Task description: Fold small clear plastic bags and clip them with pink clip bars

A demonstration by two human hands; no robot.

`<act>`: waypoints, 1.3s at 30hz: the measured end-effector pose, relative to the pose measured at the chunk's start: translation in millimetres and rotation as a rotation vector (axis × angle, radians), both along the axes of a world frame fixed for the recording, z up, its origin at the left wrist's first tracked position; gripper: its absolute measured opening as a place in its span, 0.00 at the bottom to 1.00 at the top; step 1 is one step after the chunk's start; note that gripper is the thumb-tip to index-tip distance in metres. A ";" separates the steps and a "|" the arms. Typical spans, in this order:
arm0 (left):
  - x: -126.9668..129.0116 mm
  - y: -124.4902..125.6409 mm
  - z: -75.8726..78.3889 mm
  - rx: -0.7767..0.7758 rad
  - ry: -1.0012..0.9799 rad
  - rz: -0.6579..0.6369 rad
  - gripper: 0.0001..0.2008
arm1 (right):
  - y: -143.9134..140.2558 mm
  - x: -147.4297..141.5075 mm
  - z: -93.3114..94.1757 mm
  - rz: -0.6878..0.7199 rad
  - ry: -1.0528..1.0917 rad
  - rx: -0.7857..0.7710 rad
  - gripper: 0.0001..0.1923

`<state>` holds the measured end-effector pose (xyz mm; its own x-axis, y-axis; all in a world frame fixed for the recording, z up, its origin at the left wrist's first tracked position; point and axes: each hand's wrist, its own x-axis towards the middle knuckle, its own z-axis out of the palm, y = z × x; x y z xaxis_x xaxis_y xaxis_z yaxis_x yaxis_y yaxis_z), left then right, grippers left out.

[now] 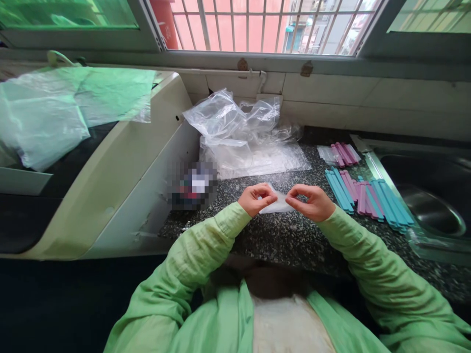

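Observation:
Between my hands, just above the speckled countertop, is a small clear plastic bag (276, 206). My left hand (254, 198) pinches its left side between thumb and forefinger. On its right side my right hand (312, 201) makes a matching pinch. Whether anything is inside the bag I cannot tell. To the right of my right hand lie several blue and pink flat plastic strips (368, 196) in loose rows. Behind them a few pink strips (345, 154) rest on or in another small clear bag (327, 155).
Large clear plastic bags (253, 132) are heaped against the tiled wall. A metal sink (430, 211) lies at the right. On the left stands a bulky cream machine (147, 132) with a plastic sheet (73, 98) over it. A blurred-out item (193, 186) sits beside it.

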<state>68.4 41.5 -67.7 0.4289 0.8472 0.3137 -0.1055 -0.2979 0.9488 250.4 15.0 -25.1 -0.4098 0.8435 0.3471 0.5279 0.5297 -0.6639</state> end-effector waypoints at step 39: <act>-1.4 1.8 11.4 -0.329 -0.170 0.134 0.22 | 4.0 6.7 0.0 -0.114 0.100 -0.140 0.14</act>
<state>67.1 43.3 -56.3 0.2727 0.9594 0.0728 -0.2503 -0.0023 0.9682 257.1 19.1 -25.1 -0.2786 0.9253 0.2573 0.5069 0.3692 -0.7790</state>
